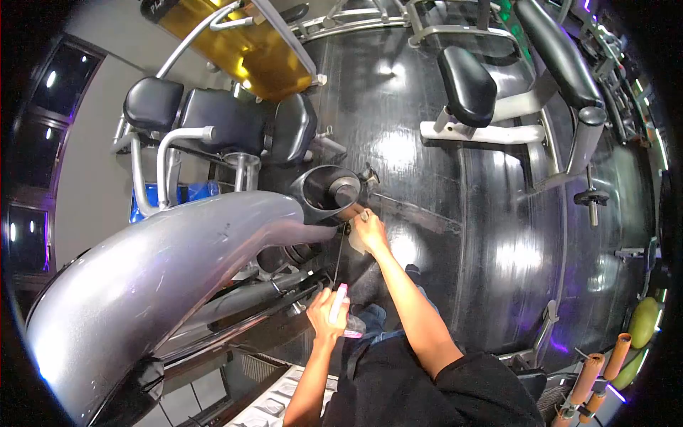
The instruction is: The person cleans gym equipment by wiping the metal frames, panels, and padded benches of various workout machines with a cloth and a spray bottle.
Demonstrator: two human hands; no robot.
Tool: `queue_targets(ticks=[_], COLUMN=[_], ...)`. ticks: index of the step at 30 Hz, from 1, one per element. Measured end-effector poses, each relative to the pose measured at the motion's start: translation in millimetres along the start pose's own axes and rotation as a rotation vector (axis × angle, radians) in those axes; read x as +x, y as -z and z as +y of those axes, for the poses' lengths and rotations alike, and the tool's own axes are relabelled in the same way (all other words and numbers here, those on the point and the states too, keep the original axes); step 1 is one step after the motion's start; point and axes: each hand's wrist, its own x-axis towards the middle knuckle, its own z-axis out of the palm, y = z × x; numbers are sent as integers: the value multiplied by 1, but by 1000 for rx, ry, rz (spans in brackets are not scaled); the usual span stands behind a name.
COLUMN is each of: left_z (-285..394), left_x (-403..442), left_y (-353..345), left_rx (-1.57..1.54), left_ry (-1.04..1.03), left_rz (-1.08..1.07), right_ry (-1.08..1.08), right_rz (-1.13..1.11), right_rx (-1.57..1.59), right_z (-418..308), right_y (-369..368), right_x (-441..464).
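My left hand [326, 317] is wrapped around a spray bottle [353, 327] with a white and pink trigger head and a clear body. Ahead of it, my right hand [370, 231] is closed on a pale cloth [356, 243], which hangs partly below the fingers. The fingertips are at the lower rim of a dark round opening [329, 186] at the end of a large silver machine arm [178, 235]. A thin cable runs down between my hands.
Padded black seats [222, 119] on silver frames stand at the upper left, beside a yellow panel [245, 53]. Another bench [467, 85] is at the upper right. Orange rollers [588, 381] stand at the lower right, above the dark, shiny floor [420, 178].
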Motion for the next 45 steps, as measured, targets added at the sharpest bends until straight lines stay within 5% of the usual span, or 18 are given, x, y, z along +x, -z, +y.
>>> queue_targets(ticks=[5, 9, 15, 21, 29, 31, 35, 37, 39, 45], left_z=[15, 4, 15, 2, 17, 16, 15, 18, 21, 19], left_x=[29, 44, 45, 43, 44, 43, 42, 42, 43, 42], left_y=[-4, -11, -5, -10, -7, -8, -10, -9, -8, -10], left_rx=[-18, -150, -229, -204, -194, -232, -202, -225, -250, -198], left_ry=[-23, -4, -17, -88, -15, 0, -24, 9, 42, 51], left_rz=[-1, -42, -55, -46, -30, -34, -33, -31, -33, -28], right_ry=[-97, 59, 3, 392, 412, 553, 390, 419, 223, 405], right_rz=[-37, 1, -7, 37, 173, 120, 116, 295, 299, 291], right_rx=[261, 559, 365, 200, 202, 201, 247, 271, 206, 307], right_z=[43, 75, 49, 23, 13, 29, 80, 94, 94, 48], right_y=[-24, -45, -29, -8, -11, -8, -37, -59, -63, -36], right_x=[16, -1, -53, -72, -79, -80, -68, -36, 0, -14])
